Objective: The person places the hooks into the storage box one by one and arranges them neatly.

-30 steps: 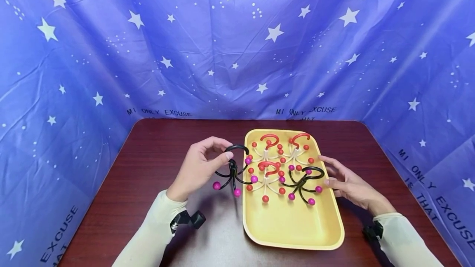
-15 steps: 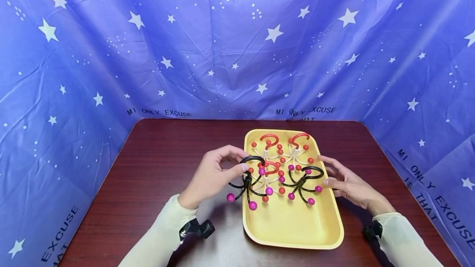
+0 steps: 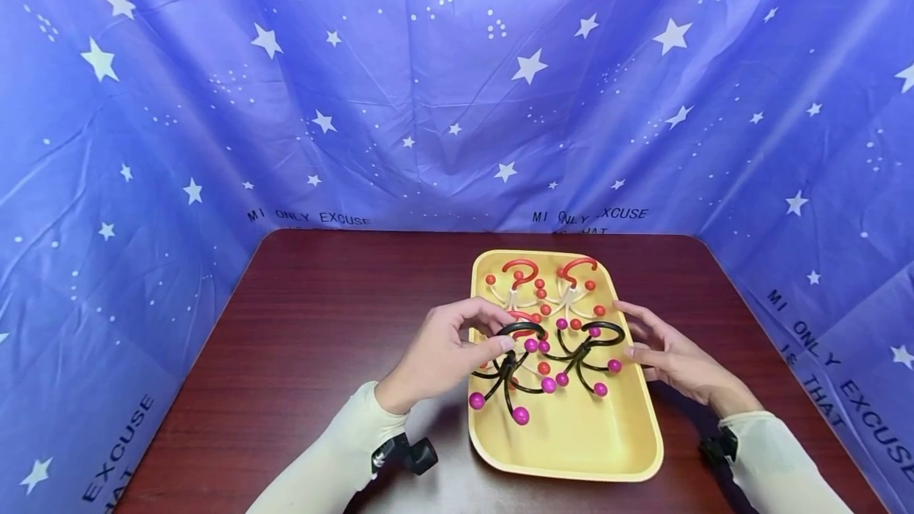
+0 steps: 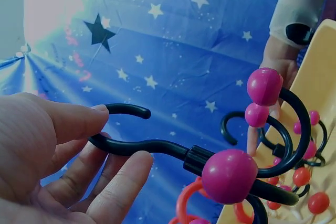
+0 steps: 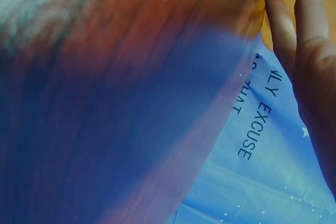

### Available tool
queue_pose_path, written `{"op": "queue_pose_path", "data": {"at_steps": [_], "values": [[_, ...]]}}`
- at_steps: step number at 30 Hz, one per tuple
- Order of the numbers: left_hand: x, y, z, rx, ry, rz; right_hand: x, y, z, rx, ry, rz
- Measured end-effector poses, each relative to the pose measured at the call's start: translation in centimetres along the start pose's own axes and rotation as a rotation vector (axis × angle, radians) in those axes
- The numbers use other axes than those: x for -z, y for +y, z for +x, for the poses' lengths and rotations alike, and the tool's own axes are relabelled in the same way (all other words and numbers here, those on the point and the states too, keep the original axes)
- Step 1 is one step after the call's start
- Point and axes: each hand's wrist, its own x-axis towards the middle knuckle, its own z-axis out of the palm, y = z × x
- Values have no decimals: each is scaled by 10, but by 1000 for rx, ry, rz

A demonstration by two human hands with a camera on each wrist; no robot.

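A black head massager (image 3: 508,371) with a hooked handle and pink ball tips hangs over the left part of the yellow tray (image 3: 564,450). My left hand (image 3: 435,351) pinches its hook between thumb and fingers, as the left wrist view shows with the handle (image 4: 168,148) up close. My right hand (image 3: 678,367) rests at the tray's right rim, fingers extended along it. Beside the held piece, a second black massager (image 3: 581,353) lies in the tray. Behind stand red-hooked white massagers with red balls, one at back left (image 3: 512,297), one at back right (image 3: 569,297), and a third partly hidden.
A dark reddish wooden table (image 3: 321,300) carries the tray. Blue star-printed cloth (image 3: 457,101) surrounds the table's back and sides. The tray's near end shows bare yellow bottom. Black cameras are strapped on both wrists.
My left hand has carried the black massager rightward and slightly nearer, from beside the tray's left rim to over its inside. My right hand and the tray stay put.
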Motion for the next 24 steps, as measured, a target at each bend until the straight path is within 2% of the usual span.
{"op": "queue_pose_path", "data": {"at_steps": [9,16,24], "values": [[-16,-3,2,2,-35,10,0,0,-1,4,5,10],[-29,-9,3,-8,-66,-44,0,-1,2,17,-1,9],[-52,-10,5,17,-105,-59,0,0,0,13,-8,19]]}}
